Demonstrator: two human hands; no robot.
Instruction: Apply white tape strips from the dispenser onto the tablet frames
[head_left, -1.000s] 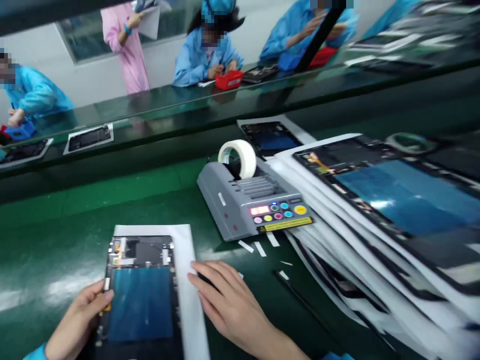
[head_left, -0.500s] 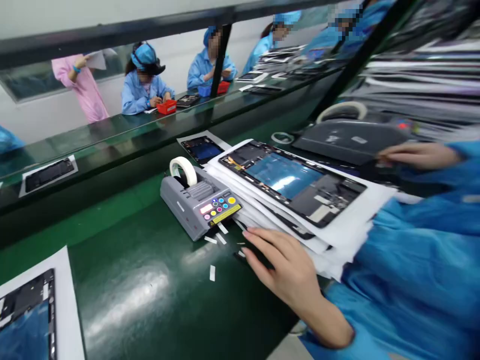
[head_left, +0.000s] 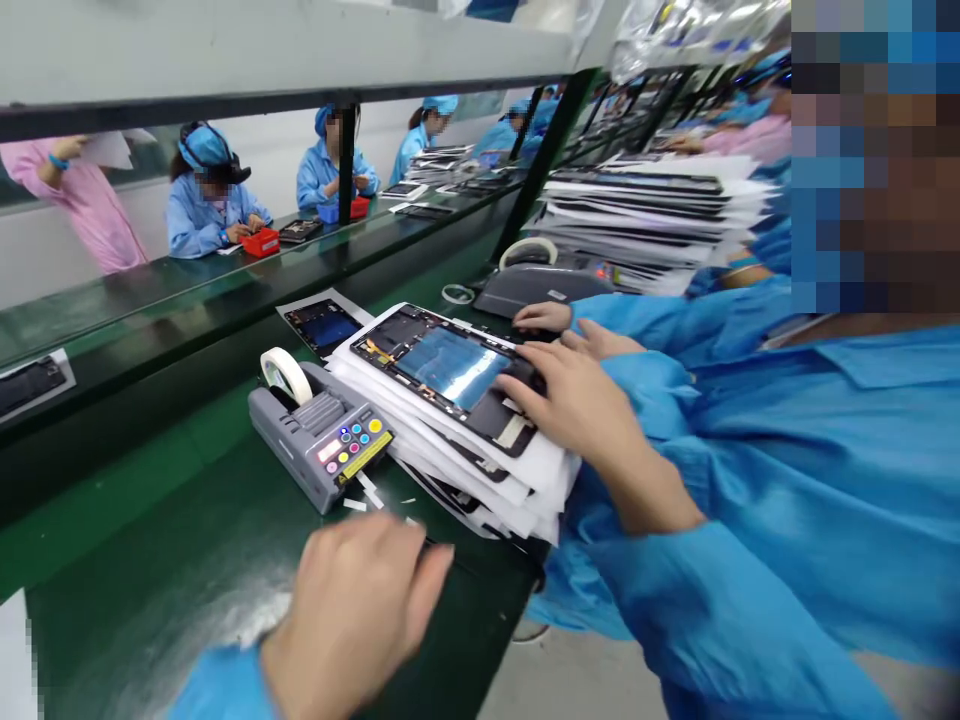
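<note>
My right hand (head_left: 581, 405) lies with fingers stretched flat on the near end of the top opened tablet (head_left: 439, 362), open and holding nothing. That tablet, with its blue inner panel, tops a stack of tablets on white sheets (head_left: 480, 480). My left hand (head_left: 352, 600) hovers low over the green belt (head_left: 150, 560), near cut tape strips (head_left: 367, 495). It is smeared by motion, so its fingers are unclear. A grey tape dispenser (head_left: 315, 440) with a white roll (head_left: 286, 372) stands just left of the stack.
A co-worker in blue sits close on my right, one hand (head_left: 540, 318) at the stack's far end. Behind are a second dispenser (head_left: 540, 285), another tall stack (head_left: 645, 215) and a lone tablet (head_left: 324, 325). Several people work across the far bench.
My view has swung right, away from the tablet I held. My right hand went from the belt up onto the top tablet of the stack; my left hand came across into view.
</note>
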